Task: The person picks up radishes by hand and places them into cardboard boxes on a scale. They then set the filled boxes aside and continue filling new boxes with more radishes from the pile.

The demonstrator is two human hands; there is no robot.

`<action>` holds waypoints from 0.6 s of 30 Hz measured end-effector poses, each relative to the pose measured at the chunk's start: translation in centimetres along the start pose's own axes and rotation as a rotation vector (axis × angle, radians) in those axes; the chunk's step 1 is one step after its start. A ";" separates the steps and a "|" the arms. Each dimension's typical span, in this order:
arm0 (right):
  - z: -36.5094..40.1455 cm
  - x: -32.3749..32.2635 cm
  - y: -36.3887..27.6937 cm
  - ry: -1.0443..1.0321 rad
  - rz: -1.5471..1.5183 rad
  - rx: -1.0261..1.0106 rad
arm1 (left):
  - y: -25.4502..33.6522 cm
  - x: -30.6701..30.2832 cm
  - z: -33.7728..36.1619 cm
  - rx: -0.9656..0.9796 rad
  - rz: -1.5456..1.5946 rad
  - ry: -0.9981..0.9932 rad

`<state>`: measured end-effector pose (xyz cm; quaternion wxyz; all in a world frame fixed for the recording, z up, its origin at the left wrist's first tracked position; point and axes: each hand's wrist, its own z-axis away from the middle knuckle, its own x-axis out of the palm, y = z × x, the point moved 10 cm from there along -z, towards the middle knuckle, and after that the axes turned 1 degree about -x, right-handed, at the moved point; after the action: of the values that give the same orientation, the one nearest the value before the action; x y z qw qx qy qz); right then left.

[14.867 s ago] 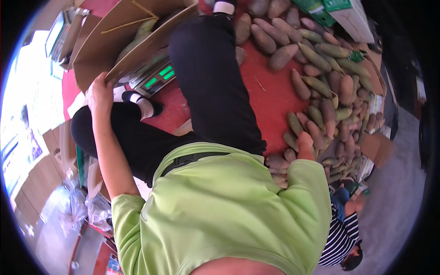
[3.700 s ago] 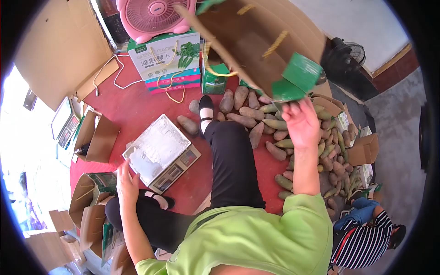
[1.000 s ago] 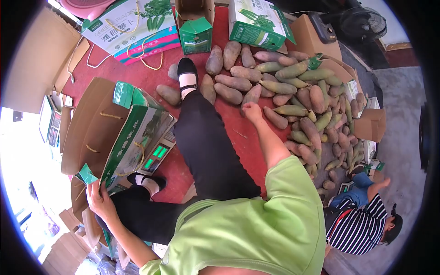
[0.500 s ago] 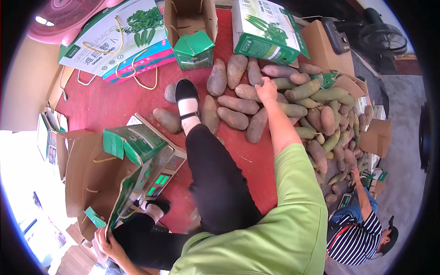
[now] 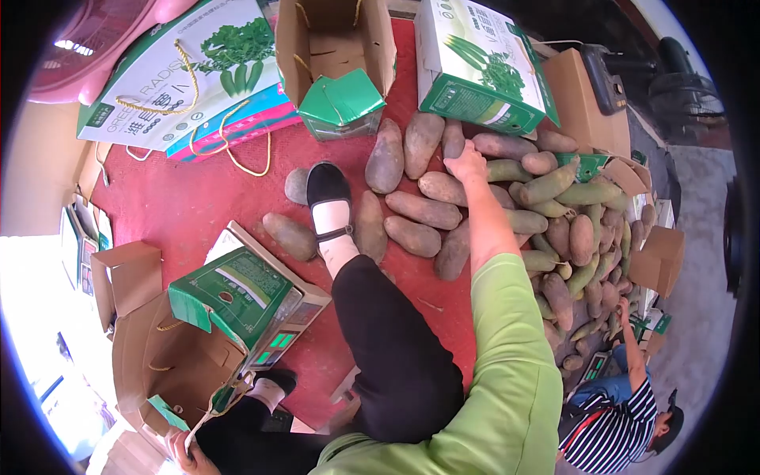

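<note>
My right hand reaches into the radishes, its fingers closed round the near end of a brownish radish beside the white-and-green carton. Paler radishes lie just below the hand, among them a tan radish. At the lower left, my left hand grips the edge of an open cardboard carton. This carton stands tilted, with its green end flap over a digital scale that has lit green figures. The inside that shows is bare brown cardboard.
A heap of green and brown radishes spreads to the right. Cartons stand at the back, including an open carton and a printed carton. My shoe rests among radishes on the red mat. A co-worker in stripes reaches into the heap.
My right hand has shifted from above the tan radish to the brownish one and closed on it. The carton at my left hand has tipped, its green flap now facing up. The view has shifted slightly.
</note>
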<state>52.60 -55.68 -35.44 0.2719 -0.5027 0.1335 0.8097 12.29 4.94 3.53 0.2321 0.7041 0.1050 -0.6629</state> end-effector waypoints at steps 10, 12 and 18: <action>5.0 -2.1 6.2 -0.199 0.172 -0.199 | 0.0 0.1 -0.5 -0.016 0.006 0.010; 8.0 -3.7 8.1 -0.231 0.013 -0.269 | 0.1 0.0 -0.4 0.000 0.048 0.025; 14.0 -3.6 13.0 -0.465 0.538 -0.265 | -0.8 -0.3 -0.3 0.000 0.106 0.092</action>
<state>36.01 -60.51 -26.53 0.0053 -0.2833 0.0898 0.9548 12.14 5.79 3.64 0.2619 0.7383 0.0781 -0.6166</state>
